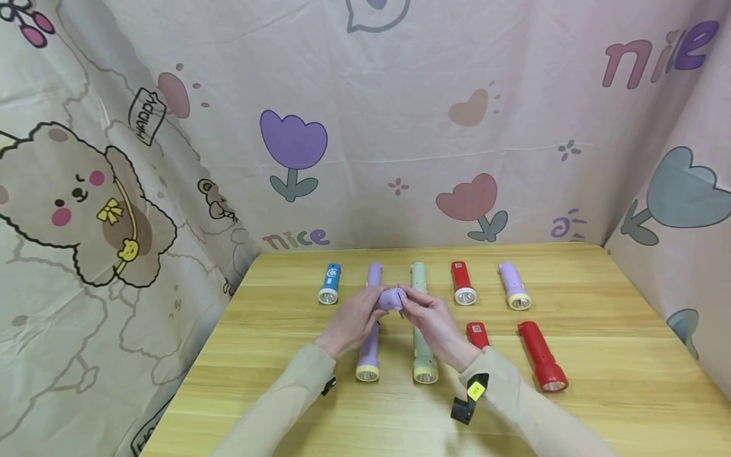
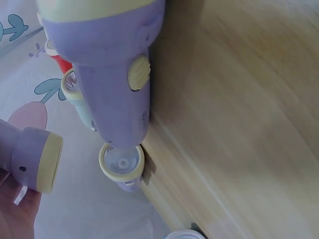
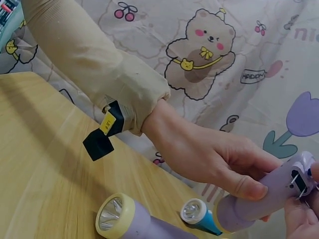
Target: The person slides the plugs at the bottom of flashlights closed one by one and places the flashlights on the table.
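A lilac flashlight [image 1: 390, 299] is held above the table between both hands. My left hand [image 1: 353, 320] grips its body, with the thumb along the side in the right wrist view. The cream-rimmed head of this flashlight [image 2: 37, 157] shows beside the fingers in the left wrist view. At the tail end, the right hand [image 1: 436, 320] pinches the flashlight. Two metal plug prongs [image 3: 297, 186] stick out of a dark slot there, close to the right fingertips. Below the hands lies another lilac flashlight [image 1: 369, 355], with a green flashlight [image 1: 422, 346] beside it.
Along the back of the wooden table [image 1: 274, 343] lie a blue flashlight [image 1: 330, 282], a red one [image 1: 461, 279] and a lilac one [image 1: 514, 282], among others. Nearer on the right are a long red flashlight [image 1: 539, 352] and a partly hidden red one [image 1: 477, 333]. Printed curtains surround the table.
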`<state>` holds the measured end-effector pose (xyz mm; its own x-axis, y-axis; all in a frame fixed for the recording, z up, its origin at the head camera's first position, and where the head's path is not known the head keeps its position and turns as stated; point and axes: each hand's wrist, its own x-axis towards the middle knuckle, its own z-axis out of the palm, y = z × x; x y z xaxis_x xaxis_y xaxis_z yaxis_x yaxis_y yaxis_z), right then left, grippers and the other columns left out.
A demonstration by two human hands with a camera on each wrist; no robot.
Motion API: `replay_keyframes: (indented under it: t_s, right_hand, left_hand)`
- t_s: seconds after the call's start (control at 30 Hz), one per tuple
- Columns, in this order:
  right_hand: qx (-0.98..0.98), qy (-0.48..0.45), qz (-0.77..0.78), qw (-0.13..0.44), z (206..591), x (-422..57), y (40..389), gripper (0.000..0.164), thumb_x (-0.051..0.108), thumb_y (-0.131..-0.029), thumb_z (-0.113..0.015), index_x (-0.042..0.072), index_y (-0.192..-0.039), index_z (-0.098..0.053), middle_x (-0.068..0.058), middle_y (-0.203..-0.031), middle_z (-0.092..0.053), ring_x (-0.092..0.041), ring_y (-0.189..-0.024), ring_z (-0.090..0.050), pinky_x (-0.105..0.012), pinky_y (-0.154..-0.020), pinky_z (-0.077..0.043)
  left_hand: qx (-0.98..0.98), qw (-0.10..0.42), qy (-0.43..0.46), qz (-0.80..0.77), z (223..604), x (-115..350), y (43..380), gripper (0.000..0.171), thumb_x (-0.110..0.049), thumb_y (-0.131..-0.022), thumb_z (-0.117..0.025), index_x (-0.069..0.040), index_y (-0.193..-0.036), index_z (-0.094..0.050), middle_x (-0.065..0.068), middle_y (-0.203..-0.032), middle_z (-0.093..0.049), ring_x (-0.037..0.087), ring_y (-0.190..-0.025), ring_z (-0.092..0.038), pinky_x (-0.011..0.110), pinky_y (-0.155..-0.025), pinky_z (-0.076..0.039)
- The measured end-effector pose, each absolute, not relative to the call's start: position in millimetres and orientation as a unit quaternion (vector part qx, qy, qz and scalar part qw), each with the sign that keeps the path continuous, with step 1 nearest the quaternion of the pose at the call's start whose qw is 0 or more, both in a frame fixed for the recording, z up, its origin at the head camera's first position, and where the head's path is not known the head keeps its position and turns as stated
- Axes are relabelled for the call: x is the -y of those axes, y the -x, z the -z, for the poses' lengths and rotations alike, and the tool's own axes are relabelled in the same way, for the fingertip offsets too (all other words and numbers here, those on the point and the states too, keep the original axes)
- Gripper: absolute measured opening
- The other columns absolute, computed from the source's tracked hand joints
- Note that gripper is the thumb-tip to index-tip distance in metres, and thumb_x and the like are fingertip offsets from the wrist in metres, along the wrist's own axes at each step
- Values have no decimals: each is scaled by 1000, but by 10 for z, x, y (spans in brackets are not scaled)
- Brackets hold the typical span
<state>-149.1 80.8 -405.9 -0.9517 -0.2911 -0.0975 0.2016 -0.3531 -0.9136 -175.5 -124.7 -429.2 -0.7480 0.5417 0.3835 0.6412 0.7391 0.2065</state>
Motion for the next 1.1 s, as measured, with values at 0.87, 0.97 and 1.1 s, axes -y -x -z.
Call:
replay_keyframes:
  t_s: [0.87,0.97,1.1]
  right_hand:
    - [-587,16,801,116,4116,-812,1541,44,1,-99,-58,-1,-143,-51,-18,-151,-51,-3,-113,-64,-17,-91,-57]
    - [-596,15,795,115,4121,-824,1549,44,2,-99,-60,-1,-142,-53,-16,-147,-55,-3,-111,-65,-18,-91,-57]
    - [-598,11,794,109,4124,-836,1557,42,4,-98,-62,-3,-139,-55,-11,-137,-66,-3,-107,-68,-20,-92,-58]
  left_hand:
    - [920,125,316,194,4297,1203,1709,44,-26,-104,-54,-7,-143,-48,10,-138,-63,26,-129,-61,40,-112,-49]
    - [921,125,316,191,4299,1203,1711,43,-27,-104,-53,-10,-143,-48,9,-137,-64,24,-129,-61,39,-112,-49]
    - [918,131,324,187,4295,1200,1713,41,-26,-104,-54,-10,-141,-50,8,-134,-66,23,-128,-62,38,-111,-50]
